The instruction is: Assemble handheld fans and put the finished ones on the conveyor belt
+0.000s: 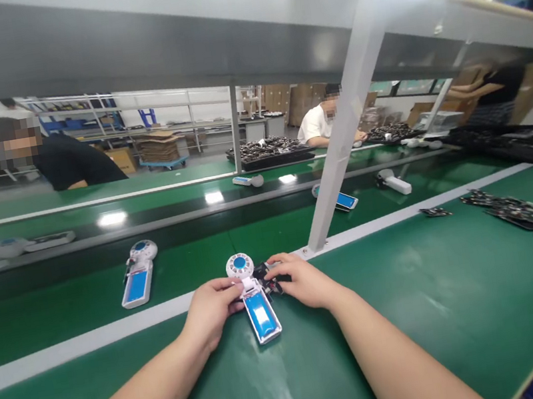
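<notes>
A white handheld device (264,318) with a round, vented head and a blue battery-like block in its open handle lies in front of me on the green bench. My left hand (214,307) pinches its narrow neck from the left, thumb on top. On the other side, my right hand (301,279) has its fingers closed on a small black part (265,278) right beside the neck. Dark and reddish bits show under those fingers. Whether the black part is joined to the device I cannot tell.
A similar white unit (138,284) lies on the green belt at left, others farther along. A slanted metal post (336,128) rises just beyond my right hand. Loose black parts (521,213) lie at right. Co-workers sit across the line, near heaped trays (269,152).
</notes>
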The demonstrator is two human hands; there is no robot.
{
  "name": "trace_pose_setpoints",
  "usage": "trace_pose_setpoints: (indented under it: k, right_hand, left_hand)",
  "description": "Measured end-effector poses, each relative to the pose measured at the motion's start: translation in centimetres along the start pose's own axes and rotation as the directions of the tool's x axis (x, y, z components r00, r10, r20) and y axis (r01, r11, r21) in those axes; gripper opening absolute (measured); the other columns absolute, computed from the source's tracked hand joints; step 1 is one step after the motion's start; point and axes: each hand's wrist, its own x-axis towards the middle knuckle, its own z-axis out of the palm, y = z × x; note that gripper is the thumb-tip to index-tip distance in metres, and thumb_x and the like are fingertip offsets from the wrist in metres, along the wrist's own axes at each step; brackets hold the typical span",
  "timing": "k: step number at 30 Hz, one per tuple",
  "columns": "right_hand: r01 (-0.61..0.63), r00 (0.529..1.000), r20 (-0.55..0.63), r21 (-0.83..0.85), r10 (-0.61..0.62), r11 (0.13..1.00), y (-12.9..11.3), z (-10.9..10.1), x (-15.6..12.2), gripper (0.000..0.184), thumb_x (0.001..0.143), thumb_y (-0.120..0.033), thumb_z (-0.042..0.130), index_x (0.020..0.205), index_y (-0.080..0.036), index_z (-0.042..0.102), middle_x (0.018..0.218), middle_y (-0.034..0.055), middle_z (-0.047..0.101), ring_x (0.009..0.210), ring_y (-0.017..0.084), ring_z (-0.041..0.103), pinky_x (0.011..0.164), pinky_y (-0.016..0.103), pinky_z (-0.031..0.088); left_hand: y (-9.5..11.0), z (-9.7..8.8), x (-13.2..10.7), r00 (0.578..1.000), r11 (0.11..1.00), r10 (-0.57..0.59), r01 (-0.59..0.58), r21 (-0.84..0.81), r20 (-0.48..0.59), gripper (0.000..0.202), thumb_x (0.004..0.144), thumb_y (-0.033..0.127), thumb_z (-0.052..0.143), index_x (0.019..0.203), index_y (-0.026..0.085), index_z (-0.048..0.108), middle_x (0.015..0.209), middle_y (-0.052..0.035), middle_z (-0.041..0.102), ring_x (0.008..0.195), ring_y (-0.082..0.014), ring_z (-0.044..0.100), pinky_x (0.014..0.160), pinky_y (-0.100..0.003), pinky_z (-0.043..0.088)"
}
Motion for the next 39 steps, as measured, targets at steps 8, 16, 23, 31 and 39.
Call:
trace_pose_setpoints:
  k: [8,16,23,31,39]
  right_hand:
    - [-0.05,0.994,-0.077,0.265,0.073,0.963,-0.6,0.3,0.2,0.016,0.091,-0.028,0.053,0.1,-0.02,0.064,0.108,0.0053,0.066,0.102,0.02,0.06,0.094,0.039,0.045]
    - [-0.123,0.99,-0.033,0.259,0.136,0.958,-2.4,1.2,-0.5,0.049,0.073,-0.029,0.075,0.116,-0.023,0.051,0.099,0.001,0.065,0.09,0.019,0.062,0.083,0.034,0.048]
    - [0.056,0.998,-0.041,0.266,-0.047,0.962,-2.8,1.4,-0.9,0.041,0.072,-0.018,0.077,0.11,-0.024,0.062,0.109,0.004,0.063,0.103,0.021,0.059,0.094,0.038,0.046]
    - [0.037,0.995,0.077,0.252,-0.058,0.967,-2.6,1.1,-1.0,0.044,0.072,-0.017,0.079,0.112,-0.031,0.067,0.103,0.0046,0.059,0.103,0.023,0.055,0.091,0.041,0.047]
    - [-0.019,0.992,0.123,0.393,-0.032,0.919,-2.5,1.7,-1.7,0.059,0.078,-0.048,0.075,0.133,-0.037,0.056,0.107,0.0057,0.051,0.099,0.022,0.052,0.086,0.037,0.048]
  left_hand:
    - [0.1,0.1,-0.9,0.978,0.967,0.21,-0.21,0.144,0.016,0.019,0.075,0.032,0.068,0.088,0.021,0.078,0.102,-0.0044,0.075,0.104,-0.0261,0.066,0.102,-0.038,0.046]
    - [-0.6,0.5,-1.5,0.987,0.981,0.14,-0.149,0.125,0.076,0.029,0.079,0.028,0.06,0.103,0.02,0.075,0.099,-0.0034,0.076,0.092,-0.0222,0.07,0.088,-0.034,0.053]
    - [-0.6,0.9,-2.0,0.995,0.999,0.024,-0.028,0.035,0.101,0.012,0.069,0.026,0.068,0.078,0.018,0.07,0.073,-0.0025,0.072,0.069,-0.0195,0.067,0.068,-0.03,0.053]
    - [-0.8,1.0,-2.6,0.94,0.918,0.282,-0.322,0.23,0.19,0.02,0.083,0.026,0.054,0.068,0.024,0.067,0.079,-0.0012,0.07,0.077,-0.0183,0.062,0.075,-0.029,0.046]
    - [-1.3,1.3,-2.4,0.935,0.924,0.288,-0.328,0.197,0.207,0.021,0.087,0.024,0.054,0.068,0.023,0.063,0.08,0.0,0.066,0.077,-0.0162,0.059,0.074,-0.028,0.043]
